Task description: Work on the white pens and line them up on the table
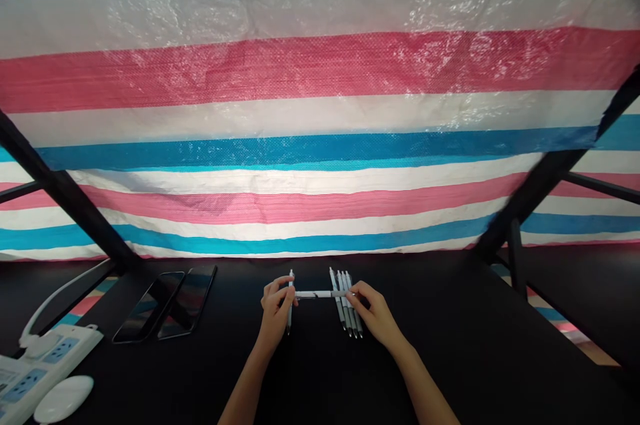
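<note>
My left hand (275,313) and my right hand (375,313) together hold one white pen (320,294) sideways above the black table (450,345), each hand pinching one end. Under my left hand a single white pen (291,278) lies lengthwise on the table. Beneath my right hand's fingertips several white pens (346,305) lie side by side in a row.
Two dark phones (165,305) lie at the left. A white power strip (35,371) with its cable and a white mouse (63,399) sit at the near left corner. A striped red, white and blue tarp (320,111) hangs behind, crossed by black frame bars (540,191).
</note>
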A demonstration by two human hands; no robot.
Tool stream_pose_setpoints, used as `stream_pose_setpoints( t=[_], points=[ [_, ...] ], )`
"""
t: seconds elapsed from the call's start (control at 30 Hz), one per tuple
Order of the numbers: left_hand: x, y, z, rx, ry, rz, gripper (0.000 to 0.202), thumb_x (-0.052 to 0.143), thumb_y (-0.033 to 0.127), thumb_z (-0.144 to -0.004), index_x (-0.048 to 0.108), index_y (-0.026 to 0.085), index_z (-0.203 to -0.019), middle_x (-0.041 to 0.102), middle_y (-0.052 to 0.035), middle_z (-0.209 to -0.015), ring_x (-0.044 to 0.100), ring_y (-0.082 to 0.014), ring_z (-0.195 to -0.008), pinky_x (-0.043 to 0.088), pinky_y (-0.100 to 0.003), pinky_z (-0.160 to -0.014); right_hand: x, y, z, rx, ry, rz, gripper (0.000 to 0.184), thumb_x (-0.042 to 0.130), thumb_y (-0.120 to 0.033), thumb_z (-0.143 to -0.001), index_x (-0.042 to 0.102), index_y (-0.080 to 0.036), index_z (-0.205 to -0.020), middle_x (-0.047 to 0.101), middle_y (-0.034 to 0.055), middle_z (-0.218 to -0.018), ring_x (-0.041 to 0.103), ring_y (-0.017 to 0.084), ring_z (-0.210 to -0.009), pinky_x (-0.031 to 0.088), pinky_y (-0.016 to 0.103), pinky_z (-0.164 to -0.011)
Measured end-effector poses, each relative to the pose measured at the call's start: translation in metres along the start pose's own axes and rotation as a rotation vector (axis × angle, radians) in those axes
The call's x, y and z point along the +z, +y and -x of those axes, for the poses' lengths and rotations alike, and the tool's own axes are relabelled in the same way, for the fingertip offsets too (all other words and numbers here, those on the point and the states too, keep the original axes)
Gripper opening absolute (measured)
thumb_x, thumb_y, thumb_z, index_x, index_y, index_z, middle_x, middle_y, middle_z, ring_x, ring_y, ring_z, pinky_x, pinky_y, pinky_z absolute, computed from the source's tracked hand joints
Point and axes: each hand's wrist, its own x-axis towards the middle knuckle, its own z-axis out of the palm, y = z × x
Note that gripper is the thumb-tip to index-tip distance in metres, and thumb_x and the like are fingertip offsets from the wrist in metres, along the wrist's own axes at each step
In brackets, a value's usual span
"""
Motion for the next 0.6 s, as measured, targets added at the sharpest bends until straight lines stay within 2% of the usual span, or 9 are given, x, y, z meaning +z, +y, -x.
stream_pose_setpoints(
  t=[0.13, 0.33, 0.47, 0.6],
  points=[
    [0.0005, 0.0011, 0.0009, 0.017, 0.005, -0.006, 0.045, 0.039, 0.043, -0.085, 0.059, 0.021, -0.051, 0.065, -0.0064, -0.106, 0.050, -0.0282, -0.104, 0.036, -0.046, -0.089, 0.0005, -0.0008, -0.0002, 0.018, 0.001, 0.013, 0.038, 0.039, -0.042, -0.092, 0.050, -0.019, -0.063, 0.048, -0.0007, -0.065, 0.048, 0.014, -0.060, 0.037, 0.024, -0.056],
    [-0.0009, -0.0005, -0.0003, 0.016, 0.002, 0.022, 0.045, 0.039, 0.044, -0.084, 0.059, 0.021, -0.050, 0.065, -0.0073, -0.105, 0.050, -0.0291, -0.103, 0.037, -0.045, -0.087, 0.0006, -0.0014, 0.0002, 0.037, 0.001, -0.048, 0.023, 0.048, -0.041, -0.088, 0.058, -0.020, -0.085, 0.053, -0.0003, -0.070, 0.051, 0.015, -0.065, 0.041, 0.025, -0.062],
    [-0.0003, -0.0015, -0.0004, 0.020, -0.010, 0.021, 0.045, 0.040, 0.044, -0.084, 0.060, 0.021, -0.051, 0.065, -0.0070, -0.106, 0.050, -0.0291, -0.104, 0.037, -0.045, -0.087, -0.0001, -0.0029, 0.0002, 0.023, -0.006, -0.042, 0.030, 0.043, -0.040, -0.090, 0.055, -0.020, -0.072, 0.050, -0.0006, -0.068, 0.050, 0.014, -0.063, 0.037, 0.025, -0.058],
    [0.0019, -0.0023, 0.0005, 0.064, -0.018, -0.003, 0.041, 0.042, 0.042, -0.085, 0.065, 0.022, -0.056, 0.065, -0.0067, -0.107, 0.050, -0.0281, -0.104, 0.037, -0.044, -0.088, 0.0005, -0.0019, -0.0001, 0.031, 0.002, -0.020, 0.039, 0.038, -0.040, -0.092, 0.045, -0.019, -0.060, 0.044, -0.0011, -0.064, 0.045, 0.013, -0.059, 0.034, 0.025, -0.056]
  ],
)
